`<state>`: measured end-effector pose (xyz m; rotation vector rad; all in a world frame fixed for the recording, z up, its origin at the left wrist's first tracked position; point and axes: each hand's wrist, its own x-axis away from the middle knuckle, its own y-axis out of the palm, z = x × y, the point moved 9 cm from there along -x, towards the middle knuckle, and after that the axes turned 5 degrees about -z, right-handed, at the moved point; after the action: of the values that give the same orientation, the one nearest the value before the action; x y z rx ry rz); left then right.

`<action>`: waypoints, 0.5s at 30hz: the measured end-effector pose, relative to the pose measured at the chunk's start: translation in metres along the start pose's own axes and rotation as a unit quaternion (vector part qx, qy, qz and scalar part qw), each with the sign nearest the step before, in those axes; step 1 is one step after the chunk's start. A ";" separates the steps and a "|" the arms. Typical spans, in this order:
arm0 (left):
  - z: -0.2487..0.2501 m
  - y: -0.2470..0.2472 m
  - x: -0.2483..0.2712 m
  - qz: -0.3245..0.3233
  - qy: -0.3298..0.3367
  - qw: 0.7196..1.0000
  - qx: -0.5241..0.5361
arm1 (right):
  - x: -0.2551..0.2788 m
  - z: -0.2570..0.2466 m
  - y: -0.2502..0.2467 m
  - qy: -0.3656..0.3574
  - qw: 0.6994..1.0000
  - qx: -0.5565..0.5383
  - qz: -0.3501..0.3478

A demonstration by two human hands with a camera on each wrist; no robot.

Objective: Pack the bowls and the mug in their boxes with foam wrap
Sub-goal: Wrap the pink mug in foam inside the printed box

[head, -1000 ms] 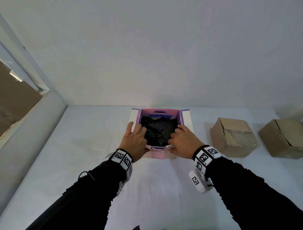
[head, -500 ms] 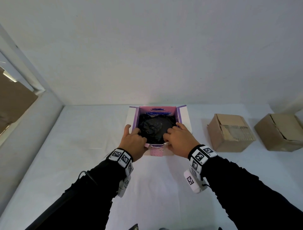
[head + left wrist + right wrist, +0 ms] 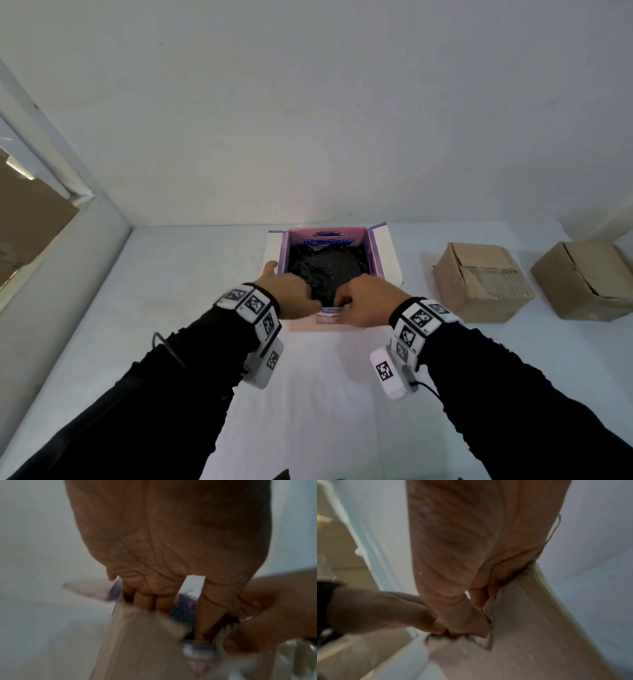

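Both hands (image 3: 363, 303) nearer box (image 3: 383, 253) front

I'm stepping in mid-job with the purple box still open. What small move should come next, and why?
Probably fold the near flap down over the dark wrapped bundle. The bundle already sits inside the purple box, whose side flaps stand open, and the left hand and right hand both meet at that near edge, seemingly gripping the flap.

White table (image 3: 191, 274) w/ plain white wall (image 3: 308, 120) behind; at left, white-framed window (image 3: 73, 197), brown panel (image 3: 27, 219) beyond.
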<state>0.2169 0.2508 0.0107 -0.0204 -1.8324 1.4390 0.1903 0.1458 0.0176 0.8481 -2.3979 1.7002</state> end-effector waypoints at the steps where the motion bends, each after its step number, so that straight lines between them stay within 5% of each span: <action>1: -0.002 -0.015 -0.001 0.019 0.005 1.000 -0.001 | -0.001 0.004 -0.011 -0.001 0.997 -0.075 0.027; 3: -0.012 -0.050 0.001 0.113 0.000 0.994 -0.002 | -0.005 0.012 -0.035 -0.002 0.990 -0.109 0.095; 5: -0.025 -0.063 -0.005 0.164 -0.020 0.985 -0.048 | -0.012 0.019 -0.052 0.026 0.991 0.040 0.128; 8: -0.040 -0.052 -0.022 0.131 -0.049 0.985 -0.097 | -0.023 0.035 -0.053 0.082 0.973 0.201 0.083; 15: -0.041 -0.025 -0.045 0.138 -0.054 0.980 -0.135 | -0.042 0.049 -0.034 0.094 0.962 0.247 0.064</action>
<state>0.2823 0.2547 0.0083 -0.3514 -2.1699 1.3829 0.2543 0.1107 0.0125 0.5438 -1.9695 2.3630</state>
